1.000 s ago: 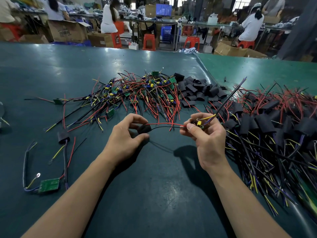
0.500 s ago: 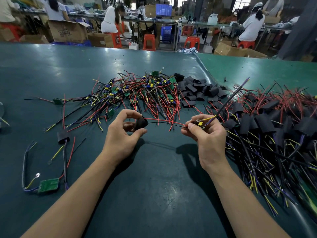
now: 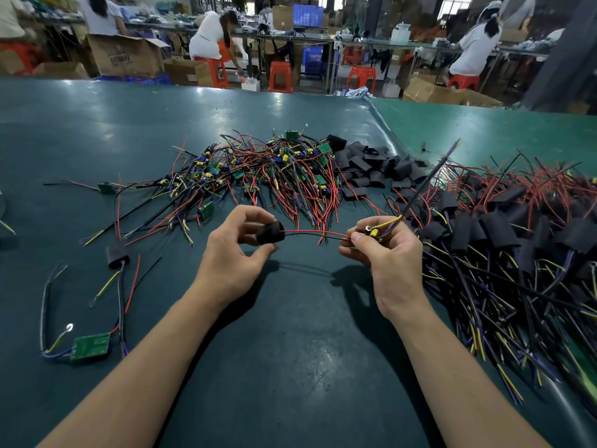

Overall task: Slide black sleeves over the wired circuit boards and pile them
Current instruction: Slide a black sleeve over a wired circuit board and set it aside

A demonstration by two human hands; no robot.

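The left hand [image 3: 231,253] pinches a black sleeve [image 3: 269,232] between thumb and fingers, its open mouth turned toward the right hand [image 3: 384,250], which pinches a wired circuit board [image 3: 373,233] by its near end; the board itself is mostly hidden in the fingers, with a yellow capacitor and a ring terminal showing. A red lead [image 3: 310,233] and a black one run from the board into the sleeve, so the sleeve looks threaded on the wires but well short of the board. The likely trouble is at the board's edge: if the soft sleeve mouth collapses under the pinch, or the capacitor and terminal catch its rim, the sleeve could bunch or stall. Pulling on the thin leads rather than the board could strain their solder joints. The long black cable [image 3: 429,177] rising from the right hand could snag in the pile of sleeved boards [image 3: 504,227] just beside it. Both hands work above a dark green bench [image 3: 290,367] with a glossy mat that reflects light. Beyond them lie a tangle of bare wired boards [image 3: 274,169] and a heap of empty sleeves [image 3: 371,166], and at the left a loose green board [image 3: 90,346]. Behind the bench is a workshop with seated workers, red stools [image 3: 280,76] and cardboard boxes [image 3: 126,58].
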